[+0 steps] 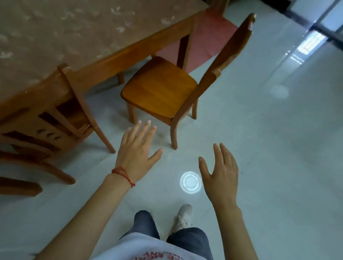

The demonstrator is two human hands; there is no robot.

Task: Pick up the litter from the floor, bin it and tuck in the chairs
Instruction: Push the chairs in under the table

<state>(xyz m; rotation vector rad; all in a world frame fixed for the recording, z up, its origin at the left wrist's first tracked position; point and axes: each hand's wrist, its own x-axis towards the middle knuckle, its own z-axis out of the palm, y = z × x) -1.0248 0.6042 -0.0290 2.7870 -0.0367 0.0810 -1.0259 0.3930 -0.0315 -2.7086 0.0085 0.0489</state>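
I see both hands stretched out over a glossy pale tiled floor [283, 143] that mirrors window light at the far right. My left hand [136, 150] has straight, spread fingers and holds nothing; my right hand [221, 172] is equally loose and bare. A round white disc [190, 183], perhaps a plastic lid though blur makes it uncertain, lies on the tiles just beside the right thumb, between the two wrists. Beyond the left fingertips stands a wooden chair [160, 89], pulled out from the table [50, 17] with its patterned brown cloth. Another chair [45, 114] sits left of the left fingers, tucked against the table edge.
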